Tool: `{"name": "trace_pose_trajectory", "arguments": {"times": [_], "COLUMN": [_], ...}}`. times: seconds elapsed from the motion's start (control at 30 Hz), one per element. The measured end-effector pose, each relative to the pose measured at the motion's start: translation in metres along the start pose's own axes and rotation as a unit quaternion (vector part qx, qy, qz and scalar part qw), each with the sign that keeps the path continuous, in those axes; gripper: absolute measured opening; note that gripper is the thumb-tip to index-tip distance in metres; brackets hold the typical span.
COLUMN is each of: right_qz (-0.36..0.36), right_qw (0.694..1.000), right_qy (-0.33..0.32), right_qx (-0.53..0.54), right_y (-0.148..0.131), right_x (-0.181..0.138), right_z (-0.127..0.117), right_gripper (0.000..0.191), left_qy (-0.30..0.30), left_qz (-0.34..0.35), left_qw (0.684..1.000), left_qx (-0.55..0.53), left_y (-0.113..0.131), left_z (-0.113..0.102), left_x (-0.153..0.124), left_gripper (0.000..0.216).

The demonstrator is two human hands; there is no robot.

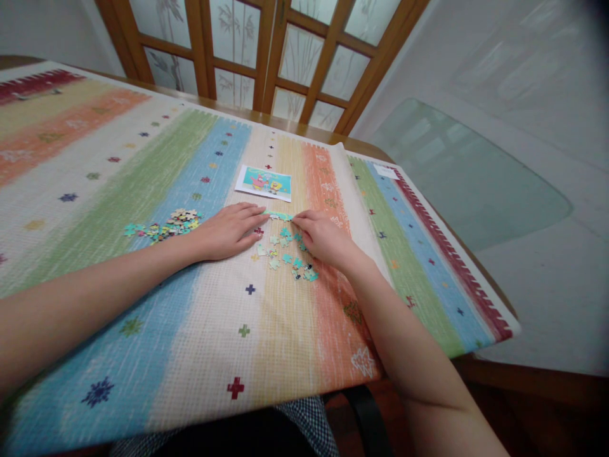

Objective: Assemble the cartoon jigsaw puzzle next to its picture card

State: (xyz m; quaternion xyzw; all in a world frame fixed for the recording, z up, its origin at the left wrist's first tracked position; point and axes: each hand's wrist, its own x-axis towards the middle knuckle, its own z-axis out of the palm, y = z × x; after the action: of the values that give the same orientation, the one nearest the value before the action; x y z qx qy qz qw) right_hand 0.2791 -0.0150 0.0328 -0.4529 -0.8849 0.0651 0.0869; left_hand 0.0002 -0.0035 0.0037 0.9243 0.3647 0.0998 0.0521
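Observation:
A short joined row of turquoise jigsaw puzzle pieces (278, 216) lies on the striped tablecloth between my two hands. My left hand (231, 230) rests flat with its fingers stretched out, the tips touching the row's left end. At the right end, the thumb and fingers of my right hand (321, 235) are pinched together on a puzzle piece, mostly hidden by the fingers. Several loose puzzle pieces (286, 258) are scattered just below the row. Beyond it lies a small reference picture (264, 183) with a pink and a yellow cartoon figure on turquoise.
A heap of mixed puzzle pieces (177, 223) lies left of my left hand, partly behind the forearm. The striped tablecloth (209, 343) covers the table. A white paper tag (386, 171) is near the far right edge. Wooden doors with glass panes (235, 54) stand behind.

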Motion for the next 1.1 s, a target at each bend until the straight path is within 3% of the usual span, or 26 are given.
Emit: {"name": "trace_pose_trajectory", "arguments": {"times": [0.5, 0.7, 1.1], "right_qz": [-0.008, -0.002, -0.008], "right_qw": [0.998, 1.000, 0.998], "right_qy": [-0.014, -0.016, -0.041], "right_qx": [-0.061, -0.019, 0.039], "right_y": [-0.007, 0.005, 0.012], "right_x": [-0.002, -0.002, -0.002], "right_z": [0.005, 0.010, -0.005], "right_gripper": [0.040, 0.046, 0.043], "left_qy": [-0.006, -0.008, -0.010], "left_qz": [-0.002, -0.004, -0.007], "left_qw": [1.000, 1.000, 1.000], "left_qx": [0.012, 0.007, 0.004], "left_y": [0.001, 0.001, 0.001], "left_z": [0.000, -0.001, -0.002], "left_x": [0.000, 0.000, 0.000], "left_gripper": [0.059, 0.059, 0.058]}}
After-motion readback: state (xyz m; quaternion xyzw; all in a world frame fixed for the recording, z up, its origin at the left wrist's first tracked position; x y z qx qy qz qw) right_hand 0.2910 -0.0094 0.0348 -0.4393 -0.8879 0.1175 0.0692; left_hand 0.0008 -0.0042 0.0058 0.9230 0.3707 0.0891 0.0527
